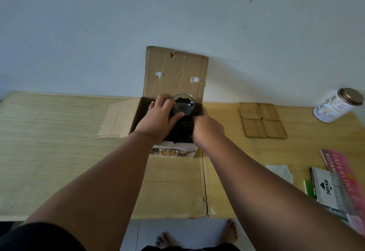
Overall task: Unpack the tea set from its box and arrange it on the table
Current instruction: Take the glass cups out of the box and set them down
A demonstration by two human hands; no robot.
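The wooden surface (49, 132) is carrying an open cardboard box (175, 73), whose back flap is standing up against the wall. Four wooden coasters (262, 120) are lying in a square to its right, near a white tin (335, 105). The left hand (160, 118) is gripping a clear glass cup (184, 103) over the far end of the box. The right hand (207, 130) is reaching inside, its fingers hidden, so its grip cannot be told.
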